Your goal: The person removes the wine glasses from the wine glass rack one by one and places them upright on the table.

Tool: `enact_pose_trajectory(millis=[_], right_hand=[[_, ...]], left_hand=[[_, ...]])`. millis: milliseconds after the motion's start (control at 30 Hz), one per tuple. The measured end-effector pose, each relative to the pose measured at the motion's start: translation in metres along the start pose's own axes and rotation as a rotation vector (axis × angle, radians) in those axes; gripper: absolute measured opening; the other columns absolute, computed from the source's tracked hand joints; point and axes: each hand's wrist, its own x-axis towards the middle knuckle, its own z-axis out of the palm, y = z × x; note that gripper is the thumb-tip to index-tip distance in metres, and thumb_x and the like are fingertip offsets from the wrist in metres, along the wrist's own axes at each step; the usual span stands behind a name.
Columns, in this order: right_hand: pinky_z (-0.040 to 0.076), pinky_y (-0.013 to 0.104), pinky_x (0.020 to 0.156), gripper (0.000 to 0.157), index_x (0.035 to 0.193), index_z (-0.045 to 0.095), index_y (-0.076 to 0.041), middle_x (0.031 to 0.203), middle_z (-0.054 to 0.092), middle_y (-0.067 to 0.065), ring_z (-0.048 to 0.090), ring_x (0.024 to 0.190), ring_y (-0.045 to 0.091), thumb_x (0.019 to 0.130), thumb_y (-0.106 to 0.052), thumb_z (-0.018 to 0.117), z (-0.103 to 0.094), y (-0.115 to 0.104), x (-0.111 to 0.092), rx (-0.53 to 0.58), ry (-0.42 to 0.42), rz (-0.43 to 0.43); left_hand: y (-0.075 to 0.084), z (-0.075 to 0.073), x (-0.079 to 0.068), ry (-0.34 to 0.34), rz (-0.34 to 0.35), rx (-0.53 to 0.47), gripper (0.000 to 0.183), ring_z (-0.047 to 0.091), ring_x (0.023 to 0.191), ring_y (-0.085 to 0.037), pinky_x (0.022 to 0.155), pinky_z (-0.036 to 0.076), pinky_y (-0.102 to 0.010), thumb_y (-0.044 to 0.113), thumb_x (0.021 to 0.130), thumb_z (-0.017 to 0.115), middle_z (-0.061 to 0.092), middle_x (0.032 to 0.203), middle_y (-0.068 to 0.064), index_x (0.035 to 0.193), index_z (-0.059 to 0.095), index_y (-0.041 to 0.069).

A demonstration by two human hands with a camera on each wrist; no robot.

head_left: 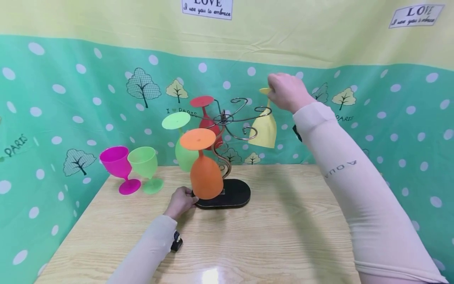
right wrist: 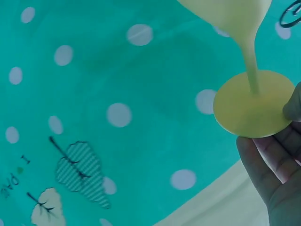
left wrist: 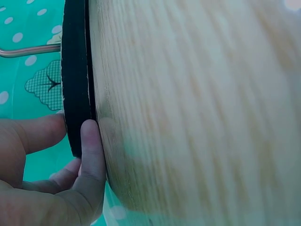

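My right hand (head_left: pixel 289 90) pinches the foot of a yellow goblet (head_left: pixel 264 128), which hangs upside down by the curled hook at the right of a metal stemware rack. In the right wrist view, thumb and fingers grip the edge of its round foot (right wrist: pixel 249 110). Low on the table, my left hand (head_left: pixel 180 203) grips the left end of the rack's black oval base (head_left: pixel 235 193); the left wrist view has that base (left wrist: pixel 75 70) between thumb and fingers. Orange (head_left: pixel 206 177), light green (head_left: pixel 184 154) and red (head_left: pixel 209 122) goblets hang upside down on the rack's left side.
A magenta goblet (head_left: pixel 117 161) and another light green goblet (head_left: pixel 144 162) stand upright at the table's back left. Bare curled hooks (head_left: pixel 250 134) stick out on the rack's right. A dotted curtain (head_left: pixel 390 157) closes off the back and sides of the wooden table (head_left: pixel 269 244).
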Motion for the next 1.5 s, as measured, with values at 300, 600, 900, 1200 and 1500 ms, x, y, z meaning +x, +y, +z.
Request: enact_pose_trajectory(millis=[300, 600, 900, 1200, 1500], right_hand=[[0.039, 0.034, 0.057, 0.006, 0.084, 0.047, -0.005, 0.077, 0.048, 0.009, 0.044, 0.066, 0.025, 0.084, -0.006, 0.041, 0.01, 0.019, -0.026, 0.029, 0.009, 0.064], [0.039, 0.033, 0.058, 0.007, 0.087, 0.045, -0.005, 0.077, 0.049, 0.009, 0.044, 0.066, 0.025, 0.089, -0.012, 0.043, 0.021, 0.032, -0.057, 0.053, 0.028, 0.098], [0.04, 0.032, 0.053, 0.01, 0.09, 0.049, -0.004, 0.078, 0.051, 0.009, 0.045, 0.063, 0.024, 0.089, -0.011, 0.042, 0.041, 0.045, -0.091, 0.154, 0.06, 0.166], [0.041, 0.031, 0.053, 0.009, 0.091, 0.052, -0.004, 0.078, 0.053, 0.009, 0.046, 0.063, 0.023, 0.088, -0.011, 0.048, 0.067, 0.037, -0.122, 0.194, 0.066, 0.2], [0.04, 0.031, 0.049, 0.004, 0.084, 0.052, -0.005, 0.072, 0.052, 0.007, 0.046, 0.058, 0.021, 0.085, -0.008, 0.049, 0.094, 0.023, -0.141, 0.224, 0.115, 0.175]], left_hand=[[0.0, -0.003, -0.002, -0.008, 0.005, -0.01, 0.038, 0.061, 0.066, -0.018, 0.059, 0.053, -0.028, 0.003, 0.075, 0.068, 0.054, 0.093, -0.019, 0.106, 0.051, -0.011], [-0.003, -0.002, -0.002, -0.005, 0.0, -0.037, 0.037, 0.062, 0.067, -0.021, 0.059, 0.054, -0.03, 0.002, 0.076, 0.067, 0.053, 0.094, -0.021, 0.106, 0.05, -0.011], [-0.002, 0.0, -0.003, 0.005, 0.002, -0.001, 0.036, 0.061, 0.067, -0.02, 0.058, 0.053, -0.027, 0.004, 0.076, 0.068, 0.053, 0.091, -0.017, 0.104, 0.05, -0.01], [0.0, 0.0, -0.004, 0.0, 0.008, -0.016, 0.036, 0.061, 0.069, -0.02, 0.061, 0.054, -0.029, 0.003, 0.077, 0.067, 0.053, 0.092, -0.018, 0.106, 0.05, -0.01], [0.0, 0.001, -0.005, -0.001, 0.005, 0.001, 0.038, 0.061, 0.069, -0.02, 0.059, 0.053, -0.027, 0.004, 0.077, 0.067, 0.053, 0.093, -0.019, 0.108, 0.05, -0.011]])
